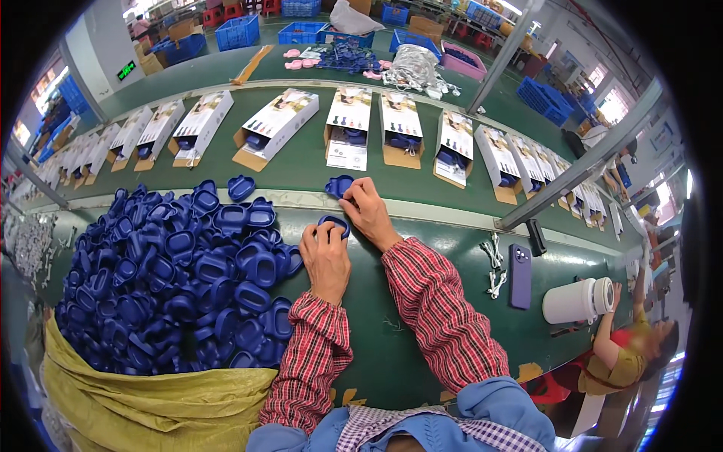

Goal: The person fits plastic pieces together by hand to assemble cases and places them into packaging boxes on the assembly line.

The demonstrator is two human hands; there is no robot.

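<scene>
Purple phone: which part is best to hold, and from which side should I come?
Probably the two long edges near the middle of the purple phone, coming from above: it lies flat and is narrow across there, with white cables to its left and a white container to its right.

Blue pieces [179, 245]: molded plastic, smooth, satin sheen. Sack [158, 403]: yellow cloth-like sheet, creased, faint shine. Worktable [384, 324]: smooth green top, semi-gloss, scuffed, reflecting light. Conveyor belt [294, 169]: green, smooth, mostly matt. Rail [444, 215]: looks metal, dull with worn highlights. Slanted post [587, 181]: metal, gray, smooth. Boxes [282, 113]: paperboard, coated white faces, raw brown matt insides. Sleeves [452, 316]: cloth, gathered, matt. Phone [520, 276]: smooth purple back, low sheen. Jar [570, 303]: white plastic, smooth, soft gloss. Cables [493, 264]: white, plastic-coated.
</scene>
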